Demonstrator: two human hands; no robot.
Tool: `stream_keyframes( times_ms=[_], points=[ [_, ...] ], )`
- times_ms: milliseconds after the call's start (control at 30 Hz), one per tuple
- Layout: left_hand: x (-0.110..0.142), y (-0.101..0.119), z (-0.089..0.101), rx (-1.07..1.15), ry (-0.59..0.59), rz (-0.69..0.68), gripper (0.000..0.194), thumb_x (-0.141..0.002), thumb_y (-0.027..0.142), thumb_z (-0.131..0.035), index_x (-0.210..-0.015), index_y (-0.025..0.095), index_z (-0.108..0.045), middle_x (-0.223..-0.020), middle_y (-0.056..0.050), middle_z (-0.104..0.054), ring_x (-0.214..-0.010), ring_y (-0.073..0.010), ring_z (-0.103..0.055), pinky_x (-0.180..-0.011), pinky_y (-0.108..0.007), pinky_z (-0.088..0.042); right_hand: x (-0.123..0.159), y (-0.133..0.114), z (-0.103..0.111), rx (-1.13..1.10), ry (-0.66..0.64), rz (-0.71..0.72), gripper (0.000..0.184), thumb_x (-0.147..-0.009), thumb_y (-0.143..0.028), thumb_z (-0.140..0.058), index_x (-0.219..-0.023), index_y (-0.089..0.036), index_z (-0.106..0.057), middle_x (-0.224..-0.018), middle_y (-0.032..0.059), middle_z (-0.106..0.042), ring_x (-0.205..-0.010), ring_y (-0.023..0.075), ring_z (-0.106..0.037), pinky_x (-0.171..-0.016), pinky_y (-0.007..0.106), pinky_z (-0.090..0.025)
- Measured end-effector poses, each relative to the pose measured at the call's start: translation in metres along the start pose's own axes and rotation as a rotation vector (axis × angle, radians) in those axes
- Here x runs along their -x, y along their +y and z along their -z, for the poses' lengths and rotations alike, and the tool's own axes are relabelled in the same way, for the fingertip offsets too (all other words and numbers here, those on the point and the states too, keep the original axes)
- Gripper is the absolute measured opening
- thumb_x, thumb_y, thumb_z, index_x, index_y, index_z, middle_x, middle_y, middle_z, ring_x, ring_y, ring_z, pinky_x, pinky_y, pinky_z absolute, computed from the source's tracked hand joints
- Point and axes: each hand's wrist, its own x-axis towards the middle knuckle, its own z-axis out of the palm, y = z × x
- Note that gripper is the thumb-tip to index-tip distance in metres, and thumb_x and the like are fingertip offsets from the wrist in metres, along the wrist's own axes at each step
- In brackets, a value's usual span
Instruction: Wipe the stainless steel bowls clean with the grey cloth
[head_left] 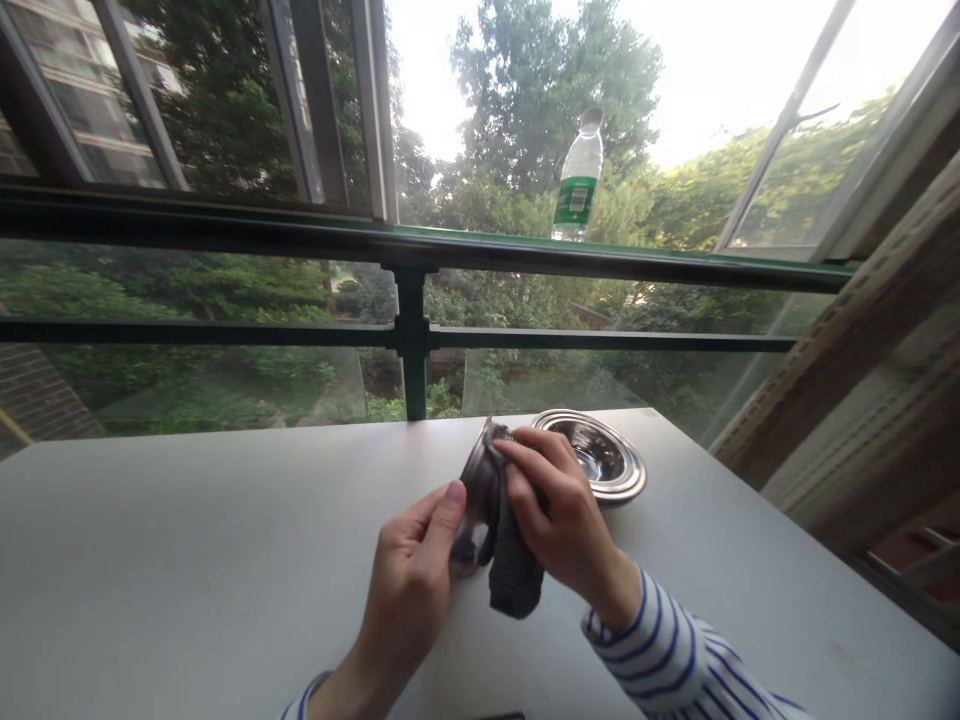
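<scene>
A shiny metal bowl [472, 515] is held tilted on its side above the table, its rim gripped by my left hand [412, 570] with the thumb on the near face. My right hand [559, 500] is closed on a dark grey cloth [517, 565] and presses it against the bowl near the top of its rim. The cloth's loose end hangs down beside the bowl. Just behind my right hand, a stack of metal bowls [626, 470] rests on the table, partly hidden by the hand.
The white table [187, 560] ends at a window with a dark green railing [480, 250]. A plastic bottle with a green label [576, 195] stands on the top rail. A curtain [847, 350] hangs at the right. A small dark object [504, 716] shows at the bottom edge.
</scene>
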Motion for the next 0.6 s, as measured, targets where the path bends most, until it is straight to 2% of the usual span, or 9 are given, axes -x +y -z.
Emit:
stream_keyframes(
  times_ms=[33, 167, 200, 267, 367, 433, 467, 600],
  points=[
    [0.0, 0.0, 0.0, -0.003, 0.004, -0.007, 0.031, -0.074, 0.045, -0.06, -0.065, 0.015, -0.061, -0.058, -0.001, -0.053, -0.056, -0.0132, -0.047, -0.051, -0.023, -0.04, 0.0, -0.001, 0.001, 0.002, -0.009, 0.02, 0.029, -0.083, -0.013, -0.045, -0.108, -0.018, -0.06, -0.105, 0.0111, -0.055, -0.095, 0.022, -0.051, -0.081, 0.04, -0.048],
    [-0.001, 0.001, 0.004, -0.03, 0.031, -0.087, 0.028, -0.074, 0.042, -0.061, -0.066, 0.015, -0.062, -0.059, -0.001, -0.054, -0.06, -0.0139, -0.048, -0.053, -0.021, -0.04, 0.005, -0.007, 0.002, 0.018, -0.085, 0.286, 0.032, -0.079, -0.019, -0.053, -0.11, -0.017, -0.06, -0.112, 0.0122, -0.055, -0.102, 0.0261, -0.049, -0.085, 0.044, -0.046],
    [-0.001, 0.001, 0.004, -0.036, 0.029, -0.095, 0.028, -0.074, 0.042, -0.061, -0.066, 0.015, -0.062, -0.059, -0.001, -0.054, -0.06, -0.0138, -0.048, -0.052, -0.021, -0.039, 0.005, -0.007, 0.002, 0.015, -0.089, 0.301, 0.032, -0.079, -0.02, -0.053, -0.11, -0.018, -0.06, -0.112, 0.0118, -0.056, -0.102, 0.0262, -0.049, -0.085, 0.044, -0.046],
    [-0.001, 0.0, 0.004, -0.047, 0.009, -0.083, 0.03, -0.075, 0.043, -0.059, -0.063, 0.016, -0.059, -0.057, -0.001, -0.052, -0.057, -0.0135, -0.047, -0.051, -0.022, -0.039, 0.002, -0.003, 0.001, -0.004, -0.064, 0.209, 0.03, -0.081, -0.018, -0.051, -0.109, -0.018, -0.06, -0.11, 0.011, -0.057, -0.1, 0.0245, -0.05, -0.084, 0.042, -0.047],
    [0.002, -0.001, 0.001, -0.061, -0.015, -0.073, 0.033, -0.075, 0.044, -0.058, -0.057, 0.016, -0.054, -0.053, 0.001, -0.047, -0.053, -0.0126, -0.045, -0.051, -0.022, -0.038, -0.004, 0.006, 0.001, -0.045, -0.021, -0.063, 0.027, -0.085, -0.015, -0.045, -0.104, -0.018, -0.062, -0.104, 0.0102, -0.058, -0.096, 0.0213, -0.053, -0.084, 0.039, -0.048],
    [0.003, -0.001, -0.001, -0.057, -0.017, -0.069, 0.034, -0.076, 0.043, -0.058, -0.056, 0.016, -0.053, -0.053, 0.001, -0.047, -0.053, -0.0124, -0.045, -0.051, -0.022, -0.038, -0.004, 0.008, 0.003, -0.046, -0.017, -0.119, 0.027, -0.086, -0.016, -0.044, -0.104, -0.018, -0.063, -0.103, 0.0102, -0.058, -0.096, 0.0209, -0.054, -0.083, 0.039, -0.048],
    [0.004, -0.001, -0.001, -0.05, -0.011, -0.063, 0.033, -0.076, 0.043, -0.058, -0.057, 0.016, -0.053, -0.054, 0.0, -0.048, -0.054, -0.0124, -0.045, -0.051, -0.022, -0.038, -0.003, 0.007, 0.004, -0.04, -0.026, -0.075, 0.027, -0.085, -0.016, -0.044, -0.105, -0.018, -0.062, -0.104, 0.0105, -0.058, -0.097, 0.0214, -0.053, -0.083, 0.04, -0.048],
    [0.002, 0.001, 0.001, -0.042, 0.043, -0.073, 0.029, -0.074, 0.042, -0.06, -0.06, 0.016, -0.057, -0.057, 0.0, -0.051, -0.056, -0.0124, -0.045, -0.051, -0.021, -0.037, 0.004, -0.004, 0.004, -0.011, -0.1, 0.255, 0.031, -0.08, -0.018, -0.051, -0.11, -0.018, -0.059, -0.112, 0.0113, -0.056, -0.101, 0.025, -0.049, -0.084, 0.044, -0.046]
  ],
)
